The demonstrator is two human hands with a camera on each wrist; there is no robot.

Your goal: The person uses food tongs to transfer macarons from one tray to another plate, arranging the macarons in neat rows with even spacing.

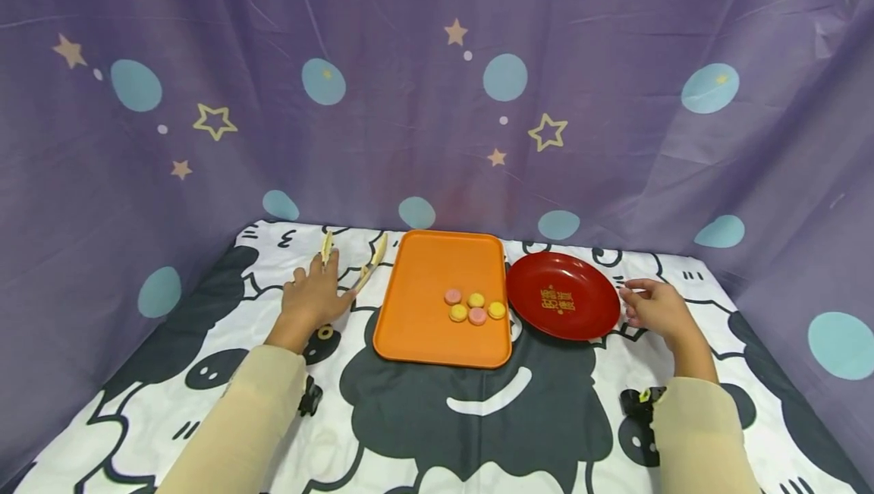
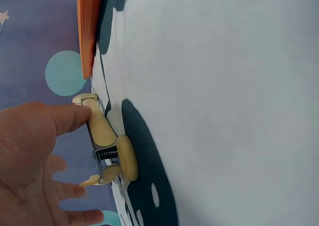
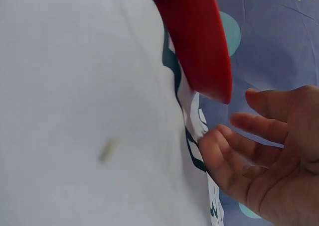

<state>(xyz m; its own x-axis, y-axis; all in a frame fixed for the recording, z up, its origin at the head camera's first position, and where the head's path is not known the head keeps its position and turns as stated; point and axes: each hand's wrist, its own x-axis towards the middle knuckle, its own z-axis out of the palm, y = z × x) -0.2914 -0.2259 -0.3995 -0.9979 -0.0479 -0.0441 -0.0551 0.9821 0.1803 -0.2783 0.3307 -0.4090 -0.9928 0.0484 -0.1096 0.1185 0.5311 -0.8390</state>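
Cream-coloured tongs (image 1: 372, 260) lie on the cloth left of the orange tray, their two arms spread apart. My left hand (image 1: 312, 298) is over them. In the left wrist view its thumb (image 2: 72, 117) touches one cream arm beside the metal spring, while the other fingers extend loosely near the other arm. A round red plate (image 1: 587, 293) with gold characters stands right of the tray. Beside its right rim is my right hand (image 1: 657, 310), fingers loosely bent with nothing in them. The right wrist view shows a small gap between fingertips and plate (image 3: 199, 42).
The orange tray (image 1: 430, 266) sits mid-table, its right edge close to the plate. Several small pink and yellow macarons (image 1: 477, 316) lie in its right part. A cartoon-print cloth (image 1: 410, 403) covers the table, and a purple curtain (image 1: 410, 46) hangs behind.
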